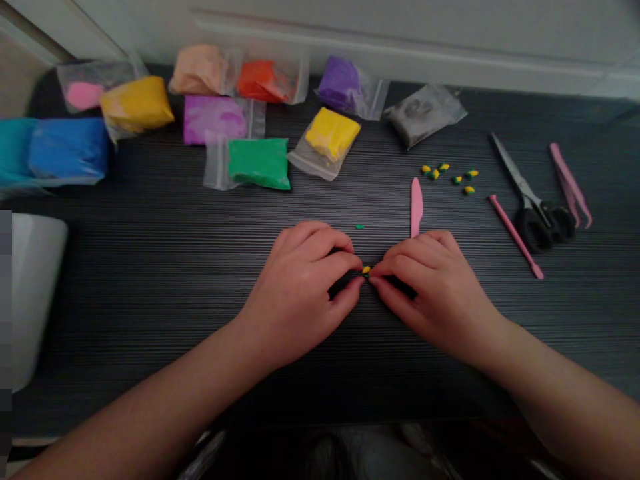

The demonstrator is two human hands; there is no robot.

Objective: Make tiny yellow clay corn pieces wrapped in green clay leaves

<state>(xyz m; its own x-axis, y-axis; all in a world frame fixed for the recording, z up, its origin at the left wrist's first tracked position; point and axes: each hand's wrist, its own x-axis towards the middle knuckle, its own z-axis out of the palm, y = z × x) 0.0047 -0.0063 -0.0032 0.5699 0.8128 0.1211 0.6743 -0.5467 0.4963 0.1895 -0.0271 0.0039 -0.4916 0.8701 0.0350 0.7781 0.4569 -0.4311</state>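
Note:
Over the middle of the dark table, my left hand [313,287] and my right hand [427,287] meet at the fingertips. Between them they pinch a tiny yellow and green clay piece [367,270], its yellow part uppermost. A small green clay bit [360,227] lies just beyond my left fingertips. The pink plastic knife [417,203] points away from me, its near end hidden behind my right hand. Farther right, several finished-looking yellow and green clay pieces [457,180] are grouped loosely on the table.
Bags of coloured clay line the back, among them green [259,163], yellow [333,133] and grey [423,115]. At right lie scissors [537,213], a pink rod tool [516,237] and pink tweezers [570,183]. A white object [37,293] stands at the left edge.

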